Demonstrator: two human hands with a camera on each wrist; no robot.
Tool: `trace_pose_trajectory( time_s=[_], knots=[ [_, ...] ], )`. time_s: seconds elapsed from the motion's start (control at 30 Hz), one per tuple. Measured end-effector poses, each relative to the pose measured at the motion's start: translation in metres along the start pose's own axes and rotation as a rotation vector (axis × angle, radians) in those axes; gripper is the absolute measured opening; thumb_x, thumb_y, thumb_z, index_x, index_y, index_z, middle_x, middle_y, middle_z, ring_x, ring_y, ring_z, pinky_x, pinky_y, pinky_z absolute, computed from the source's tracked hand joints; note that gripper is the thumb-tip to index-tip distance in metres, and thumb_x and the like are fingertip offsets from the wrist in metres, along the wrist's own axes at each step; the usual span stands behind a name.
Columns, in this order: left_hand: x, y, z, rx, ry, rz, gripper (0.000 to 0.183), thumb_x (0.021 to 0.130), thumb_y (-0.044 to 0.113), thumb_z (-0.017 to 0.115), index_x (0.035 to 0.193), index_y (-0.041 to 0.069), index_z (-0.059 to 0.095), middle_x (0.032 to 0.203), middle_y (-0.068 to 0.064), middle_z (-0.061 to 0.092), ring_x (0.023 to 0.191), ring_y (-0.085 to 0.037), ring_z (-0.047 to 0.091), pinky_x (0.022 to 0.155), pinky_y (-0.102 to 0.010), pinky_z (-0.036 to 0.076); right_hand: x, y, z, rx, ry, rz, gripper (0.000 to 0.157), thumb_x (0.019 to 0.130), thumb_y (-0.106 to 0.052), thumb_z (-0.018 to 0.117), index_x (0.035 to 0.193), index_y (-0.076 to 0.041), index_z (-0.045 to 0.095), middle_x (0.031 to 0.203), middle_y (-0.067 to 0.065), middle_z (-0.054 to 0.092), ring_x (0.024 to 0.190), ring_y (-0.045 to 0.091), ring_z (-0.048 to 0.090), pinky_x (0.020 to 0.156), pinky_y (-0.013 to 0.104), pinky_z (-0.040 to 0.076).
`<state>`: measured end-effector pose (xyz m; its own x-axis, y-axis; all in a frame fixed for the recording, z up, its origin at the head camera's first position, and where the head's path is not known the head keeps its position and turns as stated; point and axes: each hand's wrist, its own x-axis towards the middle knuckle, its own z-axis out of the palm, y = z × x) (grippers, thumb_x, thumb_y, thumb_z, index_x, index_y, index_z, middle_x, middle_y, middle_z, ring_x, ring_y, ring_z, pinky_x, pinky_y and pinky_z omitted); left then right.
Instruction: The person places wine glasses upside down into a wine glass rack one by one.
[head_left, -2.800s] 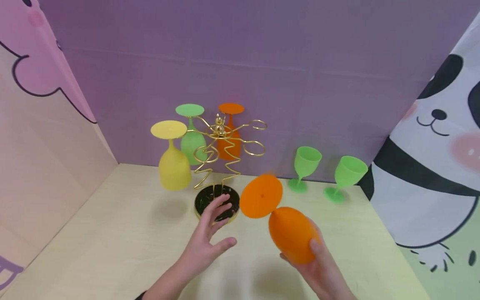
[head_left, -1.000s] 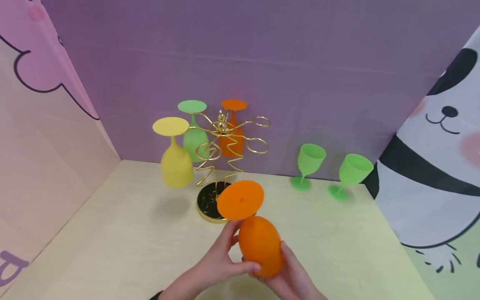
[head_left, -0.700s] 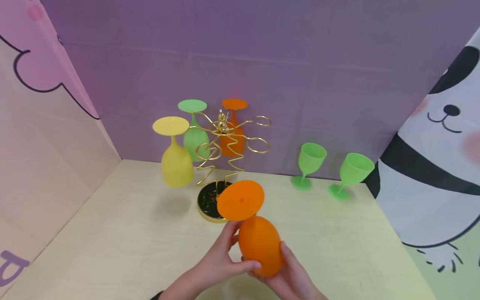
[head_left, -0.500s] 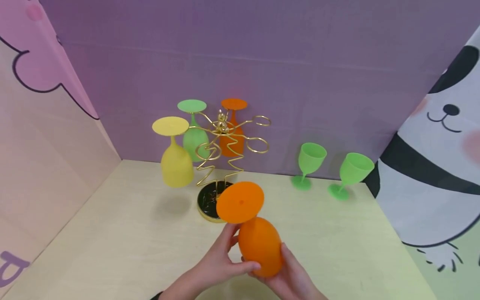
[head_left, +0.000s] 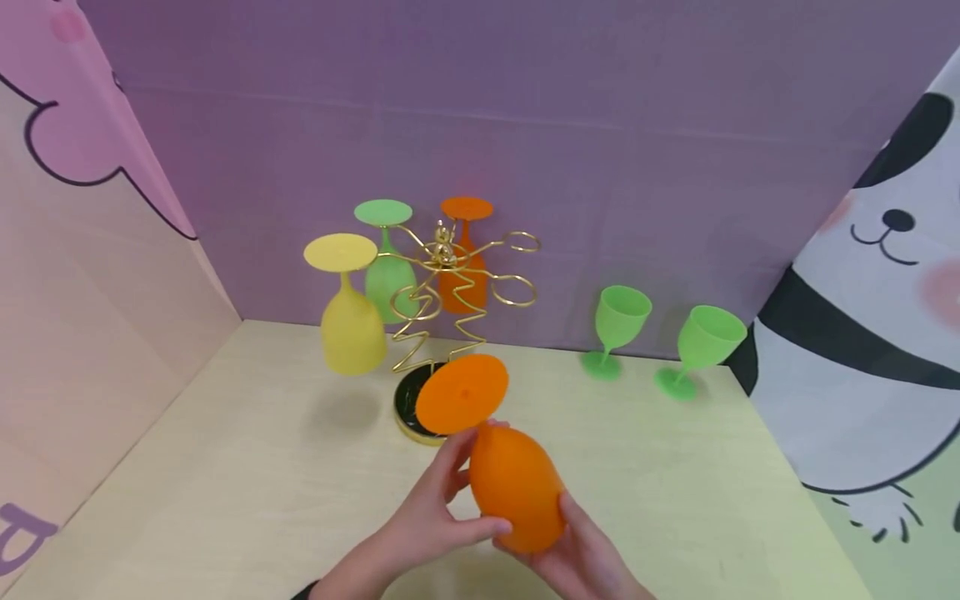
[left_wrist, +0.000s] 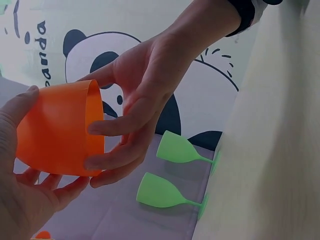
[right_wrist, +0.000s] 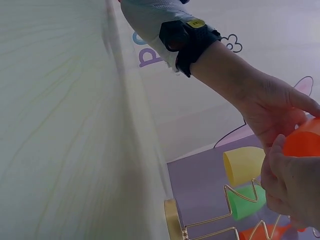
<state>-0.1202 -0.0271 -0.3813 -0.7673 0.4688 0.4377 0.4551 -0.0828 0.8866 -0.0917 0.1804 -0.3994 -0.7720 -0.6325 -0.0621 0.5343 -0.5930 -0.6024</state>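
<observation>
Both hands hold an orange goblet (head_left: 517, 492) upside down and tilted, its round foot up and leaning left over the rack's base. My left hand (head_left: 431, 508) grips the bowl from the left, thumb across the front and fingers behind near the stem. My right hand (head_left: 588, 550) holds the bowl near its rim from the right. In the left wrist view the right hand's fingers (left_wrist: 115, 157) curl over the rim. Just beyond is a gold wire rack (head_left: 468, 312), where a yellow goblet (head_left: 352, 329), a green goblet (head_left: 390, 279) and an orange goblet (head_left: 463, 287) hang upside down.
Two green goblets (head_left: 622, 317) stand upright at the back right of the pale table (head_left: 247, 467). The rack's black round base (head_left: 408, 404) is partly covered by the held goblet's foot. Empty wire rings (head_left: 514, 290) stick out to the right and front. A purple backdrop (head_left: 585, 167) rises behind.
The left hand, earlier apart with spread fingers, now grips the orange goblet too. The goblet has moved left toward the rack; in the last half second its foot tips further left and slightly up.
</observation>
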Motion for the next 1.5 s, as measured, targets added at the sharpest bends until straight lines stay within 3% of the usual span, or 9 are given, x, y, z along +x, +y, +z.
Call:
trace_pose_trajectory(
  time_s=[0.2, 0.37, 0.53, 0.77, 1.0, 1.2, 1.3, 1.5],
  knots=[
    [-0.002, 0.003, -0.002, 0.004, 0.007, -0.033, 0.074, 0.078, 0.015, 0.071, 0.138, 0.022, 0.029, 0.142, 0.0, 0.036, 0.128, -0.02, 0.031, 0.1, -0.046, 0.038, 0.0, 0.001, 0.0, -0.033, -0.041, 0.004, 0.045, 0.1, -0.037, 0.017, 0.143, -0.023, 0.018, 0.141, 0.007, 0.033, 0.128, 0.03, 0.029, 0.11, 0.045, 0.022],
    [-0.002, 0.004, -0.004, -0.005, 0.006, 0.005, 0.073, 0.078, 0.011, 0.071, 0.138, 0.015, 0.029, 0.142, -0.007, 0.036, 0.127, -0.021, 0.033, 0.1, -0.041, 0.04, 0.0, -0.001, 0.003, -0.042, 0.005, 0.055, 0.05, 0.1, -0.04, 0.021, 0.145, -0.021, 0.009, 0.143, 0.009, 0.031, 0.129, 0.031, 0.029, 0.11, 0.045, 0.022],
    [-0.002, 0.007, -0.005, -0.023, -0.001, 0.024, 0.074, 0.078, 0.009, 0.07, 0.139, 0.013, 0.027, 0.141, -0.011, 0.036, 0.125, -0.021, 0.035, 0.099, -0.036, 0.041, 0.0, 0.0, 0.004, -0.118, -0.049, 0.029, 0.05, 0.1, -0.038, 0.019, 0.146, -0.021, 0.009, 0.146, 0.012, 0.025, 0.129, 0.032, 0.028, 0.109, 0.047, 0.024],
    [-0.004, 0.008, -0.006, 0.022, 0.003, 0.027, 0.077, 0.077, 0.01, 0.072, 0.139, 0.018, 0.027, 0.14, -0.004, 0.038, 0.125, -0.021, 0.036, 0.1, -0.042, 0.04, 0.001, 0.0, 0.004, -0.183, -0.098, 0.012, 0.049, 0.101, -0.038, 0.017, 0.147, -0.023, 0.008, 0.146, 0.013, 0.023, 0.129, 0.033, 0.028, 0.108, 0.049, 0.025],
    [-0.004, 0.01, -0.008, 0.058, 0.018, 0.067, 0.078, 0.075, 0.009, 0.073, 0.139, 0.016, 0.028, 0.139, -0.007, 0.038, 0.123, -0.021, 0.037, 0.101, -0.044, 0.038, 0.002, -0.005, 0.003, -0.179, -0.055, 0.06, 0.048, 0.1, -0.039, 0.019, 0.146, -0.026, 0.012, 0.146, 0.01, 0.026, 0.128, 0.031, 0.029, 0.108, 0.05, 0.024],
    [-0.004, 0.012, -0.012, 0.073, 0.035, 0.088, 0.079, 0.074, 0.009, 0.074, 0.138, 0.013, 0.029, 0.138, -0.009, 0.04, 0.122, -0.021, 0.038, 0.102, -0.043, 0.037, 0.005, -0.004, -0.002, -0.224, -0.183, 0.003, 0.047, 0.101, -0.035, 0.012, 0.147, -0.024, 0.007, 0.148, 0.009, 0.021, 0.13, 0.031, 0.027, 0.109, 0.05, 0.023],
    [-0.004, 0.014, -0.014, 0.1, 0.048, 0.091, 0.079, 0.073, 0.009, 0.075, 0.138, 0.011, 0.03, 0.137, -0.009, 0.04, 0.121, -0.021, 0.039, 0.1, -0.045, 0.039, 0.006, -0.005, -0.003, -0.229, -0.178, -0.024, 0.047, 0.101, -0.035, 0.013, 0.146, -0.022, 0.009, 0.149, 0.008, 0.023, 0.13, 0.03, 0.027, 0.108, 0.049, 0.024],
    [-0.003, 0.019, -0.025, 0.132, 0.083, 0.018, 0.077, 0.076, 0.011, 0.073, 0.138, 0.019, 0.03, 0.138, -0.004, 0.039, 0.121, -0.019, 0.04, 0.097, -0.048, 0.041, 0.007, -0.009, -0.007, -0.229, -0.187, -0.085, 0.048, 0.101, -0.031, 0.016, 0.146, -0.019, 0.004, 0.148, 0.006, 0.026, 0.132, 0.028, 0.026, 0.108, 0.045, 0.027]
  ],
)
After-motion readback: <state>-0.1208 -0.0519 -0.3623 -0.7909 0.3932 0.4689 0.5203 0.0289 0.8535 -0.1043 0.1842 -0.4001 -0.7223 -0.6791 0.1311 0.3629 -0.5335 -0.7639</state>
